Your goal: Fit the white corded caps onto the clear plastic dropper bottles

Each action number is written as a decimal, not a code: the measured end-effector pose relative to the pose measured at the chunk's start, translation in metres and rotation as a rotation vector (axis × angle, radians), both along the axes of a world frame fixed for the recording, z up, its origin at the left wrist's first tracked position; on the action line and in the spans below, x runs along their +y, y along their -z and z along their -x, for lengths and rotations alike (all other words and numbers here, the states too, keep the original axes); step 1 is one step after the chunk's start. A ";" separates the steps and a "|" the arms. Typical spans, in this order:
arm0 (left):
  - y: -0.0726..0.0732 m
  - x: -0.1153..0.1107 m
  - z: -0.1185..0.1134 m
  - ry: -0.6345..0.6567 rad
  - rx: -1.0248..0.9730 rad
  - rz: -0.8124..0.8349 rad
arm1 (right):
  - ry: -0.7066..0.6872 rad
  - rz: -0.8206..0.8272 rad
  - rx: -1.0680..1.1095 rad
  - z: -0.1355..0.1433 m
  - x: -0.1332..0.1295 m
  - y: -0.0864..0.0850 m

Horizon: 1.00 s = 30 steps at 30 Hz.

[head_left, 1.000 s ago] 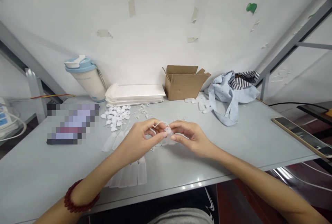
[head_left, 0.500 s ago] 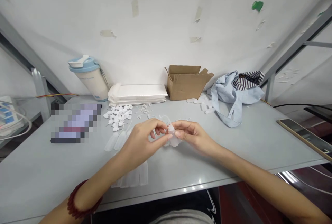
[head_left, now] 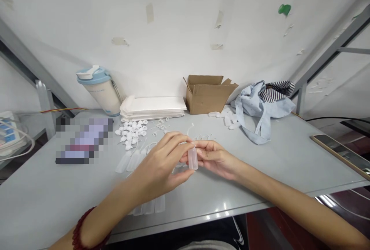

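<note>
The grey tabletop (head_left: 231, 196) spreads across my remote view, and I take the held bottle as the middle of my clock. At 2 o'clock lies a light-blue cloth bag (head_left: 274, 107) with a striped lining. Near 12 o'clock stands an open cardboard box (head_left: 206, 100), and between 10 and 11 there is a flat stack of white envelopes (head_left: 153, 105). At 10 o'clock, farther away, a cream and blue tumbler (head_left: 101, 97) stands. My left hand (head_left: 162, 163) comes from 8 o'clock: its fingers are spread along the bottle, thumb at the lower end and fingertips at the upper end. My right hand (head_left: 218, 159) comes from 4 o'clock, and its fingers close narrowly on the bottle's other side. At 3 o'clock lies a phone (head_left: 338, 153), well apart. Near 8 o'clock, some bottles lie in a row (head_left: 150, 206), partly behind the left forearm. The small translucent bottle (head_left: 193, 160) is between both hands, nearly upright. A thin white tube (head_left: 190, 128) shows above the fingers at 12 o'clock; its lower end is hidden. Between 9 and 10 lies a heap of small white caps (head_left: 131, 131).
</note>
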State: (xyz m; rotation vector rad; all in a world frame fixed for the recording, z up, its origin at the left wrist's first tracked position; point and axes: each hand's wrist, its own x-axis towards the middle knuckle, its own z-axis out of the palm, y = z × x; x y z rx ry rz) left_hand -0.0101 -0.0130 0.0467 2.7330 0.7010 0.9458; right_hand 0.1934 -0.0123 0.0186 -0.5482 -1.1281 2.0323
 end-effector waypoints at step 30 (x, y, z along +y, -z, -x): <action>-0.007 -0.026 0.025 -0.025 0.504 0.361 | 0.150 -0.272 -0.488 -0.032 0.017 -0.011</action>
